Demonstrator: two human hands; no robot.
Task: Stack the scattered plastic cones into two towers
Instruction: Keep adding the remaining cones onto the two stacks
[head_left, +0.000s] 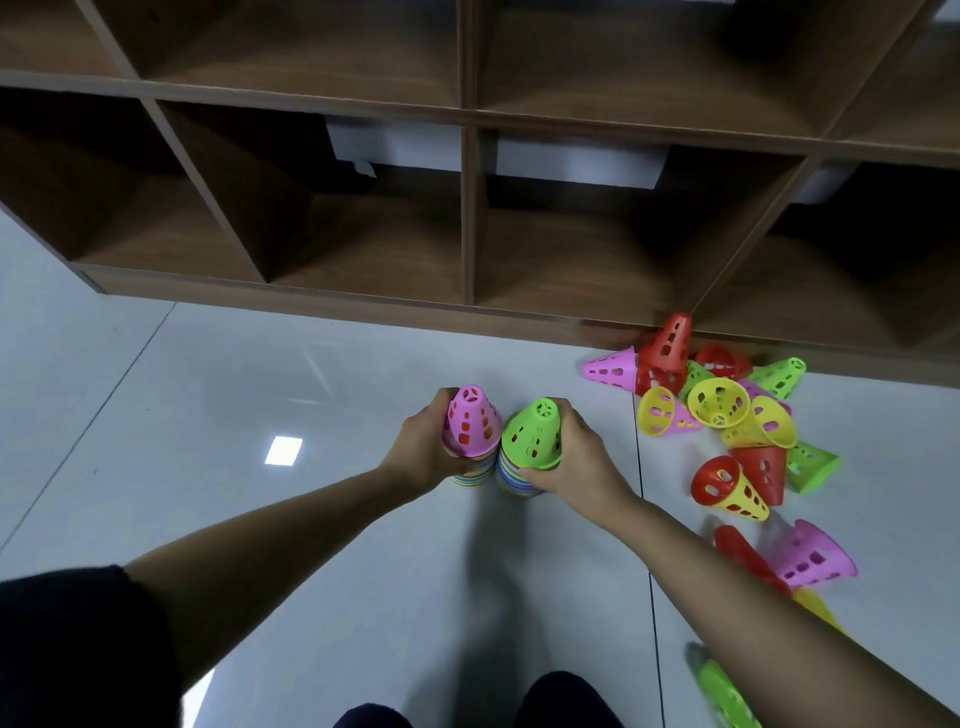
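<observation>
Two stacks of perforated plastic cones stand side by side on the grey floor. The left stack is topped by a pink cone (471, 422), and my left hand (423, 447) grips it from the left. A green cone (535, 434) tops the right stack, with my right hand (574, 457) curled round it from the right. Striped rims of lower cones show beneath both tops. Several loose cones in red, yellow, pink and green lie in a heap (719, 402) to the right, some nested. More lie nearer me: a pink cone (813, 556) and a green cone (724, 693).
A brown wooden cubby shelf (467, 218) runs along the far side, its base on the floor behind the cones. White bins sit in the middle cubbies. My knees (561, 701) show at the bottom edge. Bare floor tiles (208, 415) spread to the left.
</observation>
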